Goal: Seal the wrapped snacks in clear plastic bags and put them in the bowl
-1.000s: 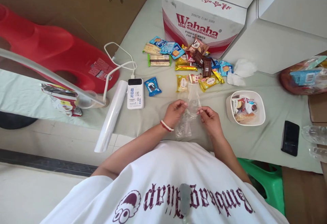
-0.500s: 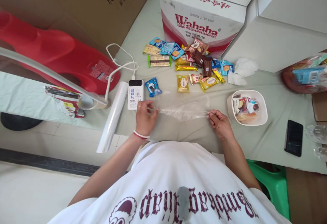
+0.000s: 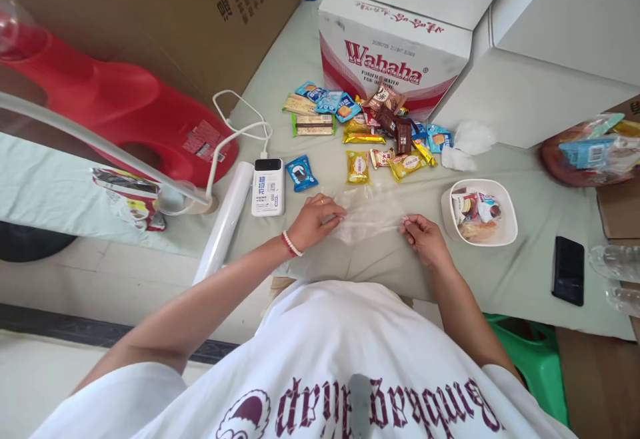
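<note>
A clear plastic bag (image 3: 373,215) lies stretched flat on the pale green cloth between my hands. My left hand (image 3: 315,220), with a bead bracelet at the wrist, grips its left end. My right hand (image 3: 424,239) pinches its right end. Just beyond the bag lies a scatter of wrapped snacks (image 3: 370,133), among them a blue packet (image 3: 301,173) and a yellow one (image 3: 357,166). To the right of my right hand stands a white bowl (image 3: 506,233) holding a few wrapped snacks.
A white power bank (image 3: 268,186) with its cable and a white roll (image 3: 224,221) lie left of my hands. A Wahaha carton (image 3: 395,52) stands behind the snacks, a red plastic object (image 3: 125,115) at left. A black phone (image 3: 567,271) lies at right, a green stool (image 3: 530,359) below.
I pulled the bag from a bunched upright hold out wide and flat. Since then my left hand has moved back right, shortening the stretch; my right hand has stayed put.
</note>
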The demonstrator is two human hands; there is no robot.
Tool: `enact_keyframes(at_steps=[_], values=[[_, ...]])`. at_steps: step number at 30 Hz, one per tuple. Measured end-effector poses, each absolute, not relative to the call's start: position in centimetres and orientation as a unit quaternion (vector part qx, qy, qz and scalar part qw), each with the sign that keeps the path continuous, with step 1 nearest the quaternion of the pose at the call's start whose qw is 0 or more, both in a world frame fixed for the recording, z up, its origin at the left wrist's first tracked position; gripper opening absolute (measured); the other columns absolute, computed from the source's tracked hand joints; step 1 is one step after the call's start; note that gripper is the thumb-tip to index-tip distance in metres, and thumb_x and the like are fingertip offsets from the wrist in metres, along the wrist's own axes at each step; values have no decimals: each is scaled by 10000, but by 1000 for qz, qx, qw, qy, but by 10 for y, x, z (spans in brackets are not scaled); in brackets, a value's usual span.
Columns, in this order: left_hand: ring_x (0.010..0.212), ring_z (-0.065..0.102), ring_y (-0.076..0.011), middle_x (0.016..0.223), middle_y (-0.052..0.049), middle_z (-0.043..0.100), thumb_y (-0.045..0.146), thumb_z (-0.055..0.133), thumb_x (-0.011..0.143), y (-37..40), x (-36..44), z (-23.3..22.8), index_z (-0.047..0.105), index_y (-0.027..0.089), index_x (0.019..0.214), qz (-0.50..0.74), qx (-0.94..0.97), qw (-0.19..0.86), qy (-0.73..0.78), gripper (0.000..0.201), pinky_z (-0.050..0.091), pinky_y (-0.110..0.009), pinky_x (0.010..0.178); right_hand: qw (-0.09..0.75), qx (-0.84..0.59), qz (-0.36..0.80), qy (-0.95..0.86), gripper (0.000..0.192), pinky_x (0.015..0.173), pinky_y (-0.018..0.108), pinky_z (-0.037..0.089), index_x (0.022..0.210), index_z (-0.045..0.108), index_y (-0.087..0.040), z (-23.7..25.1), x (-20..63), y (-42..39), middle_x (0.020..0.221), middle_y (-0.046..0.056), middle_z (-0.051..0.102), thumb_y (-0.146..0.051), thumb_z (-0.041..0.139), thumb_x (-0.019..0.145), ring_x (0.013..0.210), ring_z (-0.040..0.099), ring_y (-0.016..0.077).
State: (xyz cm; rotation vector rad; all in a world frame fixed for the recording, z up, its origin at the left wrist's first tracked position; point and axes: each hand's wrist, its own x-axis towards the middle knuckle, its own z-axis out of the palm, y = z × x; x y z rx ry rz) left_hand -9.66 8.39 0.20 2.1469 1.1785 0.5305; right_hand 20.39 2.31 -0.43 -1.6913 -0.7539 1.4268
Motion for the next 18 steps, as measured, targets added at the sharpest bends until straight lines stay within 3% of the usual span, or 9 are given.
enact_keyframes(at_steps=[6, 10, 12, 15, 18], values=[[1105, 600, -229, 1070, -52, 756, 199, 598, 978, 53, -137, 45, 731, 241, 1097, 319, 905, 143, 243, 183, 453, -413, 984, 382, -669, 554, -314, 476, 391, 198, 259, 855, 601, -197, -7, 210, 31, 697, -9, 659, -554, 833, 640, 467, 413, 65], [1154, 663, -214, 1098, -44, 774, 158, 534, 1000, 23, -156, 47, 708, 265, 1138, 171, 972, 117, 112, 246, 452, -405, 1071, 394, -659, 537, -348, 478, 448, 211, 370, 876, 597, -198, -11, 218, 37, 722, -5, 648, -574, 802, 665, 524, 480, 86], [1170, 685, -227, 1233, -76, 754, 219, 511, 1013, 7, -163, 37, 682, 271, 1239, 111, 971, 171, 128, 289, 509, -397, 1052, 366, -664, 514, -400, 447, 510, 236, 443, 888, 598, -200, -13, 224, 41, 753, 5, 648, -596, 729, 727, 571, 526, 108], [1202, 692, -209, 1441, -113, 654, 213, 442, 1015, -10, -167, 19, 575, 238, 1424, 116, 935, 231, 243, 432, 581, -334, 967, 295, -684, 458, -485, 355, 600, 295, 507, 929, 638, -195, -4, 229, 46, 796, 26, 656, -529, 654, 809, 620, 562, 147], [1117, 720, -197, 1398, -96, 686, 126, 411, 987, -18, -159, 7, 653, 218, 1319, 155, 895, 184, 374, 421, 607, -310, 845, 278, -706, 261, -596, 289, 752, 369, 549, 1045, 686, -188, 22, 221, 44, 1005, 94, 693, -415, 613, 881, 747, 618, 196]])
